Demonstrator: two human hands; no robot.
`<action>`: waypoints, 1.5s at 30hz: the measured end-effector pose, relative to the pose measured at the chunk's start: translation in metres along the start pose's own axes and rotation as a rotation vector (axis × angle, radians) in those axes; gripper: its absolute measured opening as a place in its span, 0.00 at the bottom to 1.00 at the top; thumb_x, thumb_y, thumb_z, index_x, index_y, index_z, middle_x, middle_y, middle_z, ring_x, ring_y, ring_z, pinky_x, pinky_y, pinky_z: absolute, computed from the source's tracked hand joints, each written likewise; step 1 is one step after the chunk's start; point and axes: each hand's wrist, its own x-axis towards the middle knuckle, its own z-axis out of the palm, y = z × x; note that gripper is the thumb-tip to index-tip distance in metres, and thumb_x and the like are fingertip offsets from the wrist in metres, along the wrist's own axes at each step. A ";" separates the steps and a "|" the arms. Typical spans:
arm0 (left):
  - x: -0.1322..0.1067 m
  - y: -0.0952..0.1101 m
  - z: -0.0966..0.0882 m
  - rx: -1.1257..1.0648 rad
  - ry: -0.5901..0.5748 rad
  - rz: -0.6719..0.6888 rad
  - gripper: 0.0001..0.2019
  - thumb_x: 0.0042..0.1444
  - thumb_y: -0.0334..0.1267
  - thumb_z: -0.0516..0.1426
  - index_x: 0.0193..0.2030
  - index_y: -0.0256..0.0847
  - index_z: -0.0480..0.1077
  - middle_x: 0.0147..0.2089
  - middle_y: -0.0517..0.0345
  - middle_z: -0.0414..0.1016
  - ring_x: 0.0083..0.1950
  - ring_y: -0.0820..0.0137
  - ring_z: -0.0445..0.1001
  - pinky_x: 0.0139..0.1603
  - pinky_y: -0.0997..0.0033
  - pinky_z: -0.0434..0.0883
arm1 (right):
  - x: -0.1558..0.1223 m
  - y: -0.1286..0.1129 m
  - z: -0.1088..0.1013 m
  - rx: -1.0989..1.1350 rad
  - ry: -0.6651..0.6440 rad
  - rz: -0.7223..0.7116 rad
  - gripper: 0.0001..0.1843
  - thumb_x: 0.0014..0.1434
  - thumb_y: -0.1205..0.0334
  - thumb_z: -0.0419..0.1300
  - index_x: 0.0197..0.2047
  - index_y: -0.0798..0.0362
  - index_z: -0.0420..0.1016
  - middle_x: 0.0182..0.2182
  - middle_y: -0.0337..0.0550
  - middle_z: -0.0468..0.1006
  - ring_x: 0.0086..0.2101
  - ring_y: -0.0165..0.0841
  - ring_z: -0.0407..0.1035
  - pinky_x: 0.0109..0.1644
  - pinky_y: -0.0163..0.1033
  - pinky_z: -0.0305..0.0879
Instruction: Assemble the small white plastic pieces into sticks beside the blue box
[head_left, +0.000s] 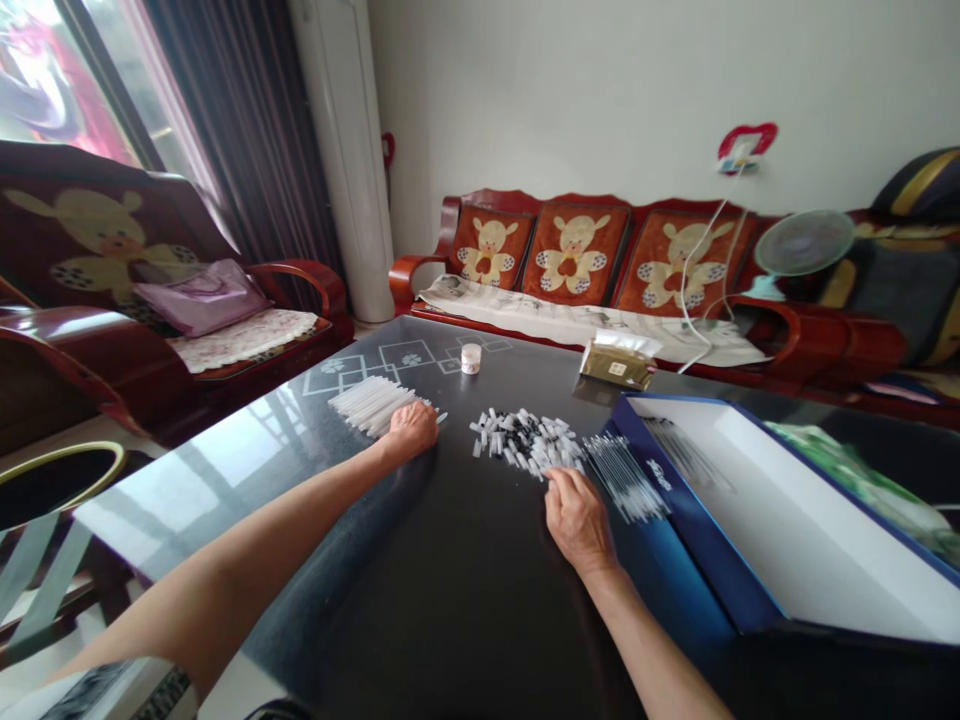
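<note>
My left hand [414, 428] is curled at the right end of a pile of thin whitish plastic tubes [371, 403]. The tip of one tube pokes out past its fingers. At the near edge of a heap of small white and black plastic caps [525, 440], my right hand [577, 515] has its thumb and fingertips pinched on a small white cap. Fingers partly hide that piece. Just right of the heap, a row of slim tubes with dark upper parts [626, 478] lies side by side against the blue box.
A large open blue box [750, 510] with a white inside holds more slim tubes. Behind are a tissue box [619, 360] and a small white jar [471, 359]. Green-and-white plastic packaging [862, 480] lies beyond the box. Wooden sofas stand around the dark glossy table [450, 600].
</note>
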 end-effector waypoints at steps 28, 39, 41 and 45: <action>0.007 0.037 0.053 -0.315 0.641 0.277 0.11 0.58 0.44 0.56 0.44 0.46 0.75 0.34 0.56 0.70 0.38 0.69 0.69 0.35 0.74 0.65 | -0.002 0.001 0.002 -0.042 0.028 0.115 0.12 0.59 0.70 0.49 0.42 0.55 0.71 0.40 0.49 0.72 0.42 0.38 0.67 0.49 0.43 0.64; 0.020 0.074 0.038 -0.244 0.505 0.632 0.21 0.59 0.28 0.44 0.59 0.36 0.60 0.41 0.53 0.72 0.41 0.70 0.70 0.45 0.72 0.70 | 0.001 0.001 0.000 -0.050 -0.033 0.142 0.12 0.57 0.72 0.50 0.40 0.55 0.72 0.38 0.48 0.72 0.41 0.37 0.66 0.48 0.42 0.63; 0.018 0.080 0.036 -0.213 0.547 0.583 0.17 0.60 0.30 0.45 0.54 0.37 0.66 0.38 0.53 0.72 0.41 0.69 0.70 0.45 0.71 0.69 | 0.001 -0.001 0.000 -0.048 -0.036 0.144 0.12 0.57 0.72 0.50 0.40 0.55 0.72 0.38 0.49 0.72 0.41 0.38 0.66 0.48 0.42 0.62; 0.001 0.091 0.044 -0.147 0.548 0.507 0.15 0.63 0.42 0.48 0.50 0.45 0.71 0.33 0.55 0.71 0.36 0.68 0.69 0.39 0.72 0.66 | 0.000 -0.004 0.000 -0.042 -0.030 0.148 0.12 0.57 0.72 0.49 0.41 0.55 0.72 0.38 0.48 0.72 0.41 0.37 0.66 0.48 0.42 0.62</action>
